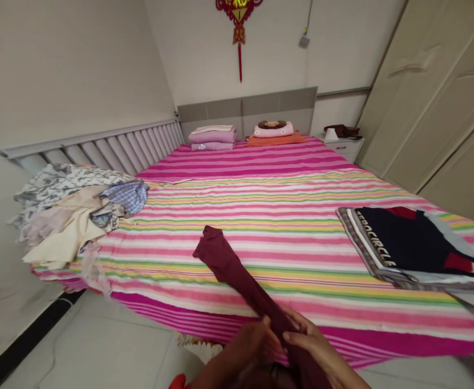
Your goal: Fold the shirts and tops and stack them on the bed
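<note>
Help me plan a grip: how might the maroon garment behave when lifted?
The maroon garment is probably floppy: its far end lies in soft creases on the bedspread. Its thin-looking fabric suggests it is light.

From where I stand, the one wording I can make out is over on the right: pale capitals (377, 240) running along the left edge of a dark navy garment (413, 240) on top of the folded stack (360, 250). They read "EROCIRCLE" — with one more letter ahead that I can't settle. On the far wall, the red hanging (239, 38) carries a gold mark (239, 4) — cut off, unreadable.
</note>
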Motion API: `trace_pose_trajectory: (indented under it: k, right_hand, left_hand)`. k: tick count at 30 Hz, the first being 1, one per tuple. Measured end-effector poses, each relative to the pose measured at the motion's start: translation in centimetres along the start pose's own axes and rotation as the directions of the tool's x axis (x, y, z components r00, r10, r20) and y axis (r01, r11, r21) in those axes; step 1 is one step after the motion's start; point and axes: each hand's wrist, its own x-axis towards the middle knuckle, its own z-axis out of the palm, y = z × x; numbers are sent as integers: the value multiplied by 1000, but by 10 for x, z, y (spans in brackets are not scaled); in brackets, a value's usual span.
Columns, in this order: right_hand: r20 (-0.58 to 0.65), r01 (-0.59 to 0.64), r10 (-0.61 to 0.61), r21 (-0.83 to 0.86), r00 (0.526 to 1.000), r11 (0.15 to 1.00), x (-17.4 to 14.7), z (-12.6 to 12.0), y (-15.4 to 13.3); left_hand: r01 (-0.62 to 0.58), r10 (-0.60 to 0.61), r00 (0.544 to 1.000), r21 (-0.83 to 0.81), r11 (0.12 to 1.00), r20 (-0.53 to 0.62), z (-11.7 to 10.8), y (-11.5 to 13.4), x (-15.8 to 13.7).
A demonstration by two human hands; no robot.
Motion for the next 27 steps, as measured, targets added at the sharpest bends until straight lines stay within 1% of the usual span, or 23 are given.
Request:
trace_pose_trajectory:
  k: [1,2,3,4,5,6,8,9,12,14,15,17,18,19,20,22,24,25,26,27]
  right_hand:
    - [-7,1,-1,-4,1000,1000,-4,-5,1]
    - [-14,12,-12,-7,1000,1000,-8,-10,0]
    - [-13,23,-23,-10,1000,1000,-13,-13,-2]
    - [1,23,-23,-14,1000,1000,-18,-14,-4]
    - [21,12,-11,-18,1000,1000,-23,-15,-8]
    - [40,-12,13,-23,999,1000,-27,-15,-12]
    - [45,-75,76,-21,996,997,-34,-14,-20]
    - [25,-103,103,-8,994,995,-37,-14,-24]
    - [-87,-119,123,53,989,991,-42,-19,-35]
    - [-169,-79,86,50,982,996,-44,-29,-43]
    - [-219,-52,57,29,974,998,-45,-36,-47]
    - [-340,-3,-4,-21,940,1000,-46,-54,-55]
    - [-404,13,-24,-31,915,999,-47,-64,-58]
    - [-458,27,-35,-24,888,999,-47,-73,-61]
    - [-500,47,-43,-4,865,999,-46,-82,-62]
    - [-552,106,-65,42,831,993,-42,-97,-60]
    - [-601,156,-99,43,793,987,-37,-105,-55]
    - [-645,167,-114,20,755,986,-35,-106,-51]
    - [-699,170,-129,-11,703,985,-34,-104,-47]
    - [-753,170,-150,-51,641,984,-34,-101,-43]
  left_hand:
    - [24,-39,990,-109,994,-138,-11,-1,7]
    - [32,-96,958,-233,972,-271,-23,0,15]
    - [17,-160,913,-357,934,-375,-35,2,21]
    - [-11,-222,871,-468,883,-439,-47,7,26]
    - [-40,-273,844,-562,826,-461,-58,13,30]
    - [-65,-311,832,-638,767,-459,-67,20,33]
    - [-110,-340,832,-730,675,-439,-77,34,38]
    - [-128,-339,836,-754,644,-431,-79,40,40]
    - [-172,-312,847,-777,605,-430,-78,53,43]
    - [-208,-269,856,-770,603,-442,-78,57,39]
    - [-247,-221,862,-758,604,-456,-81,57,35]
    - [-352,-82,866,-717,602,-494,-92,54,22]
    - [-402,-20,856,-692,600,-516,-100,50,13]
    - [-440,20,845,-672,596,-535,-108,44,4]
    - [-456,33,836,-662,595,-547,-116,36,-4]
    - [-439,1,837,-669,600,-547,-129,14,-20]
    - [-383,-48,859,-702,600,-510,-136,-12,-33]
    - [-356,-71,869,-719,598,-489,-138,-25,-39]
    - [-326,-95,878,-732,598,-469,-140,-36,-44]
    - [-298,-115,886,-743,599,-448,-141,-45,-48]
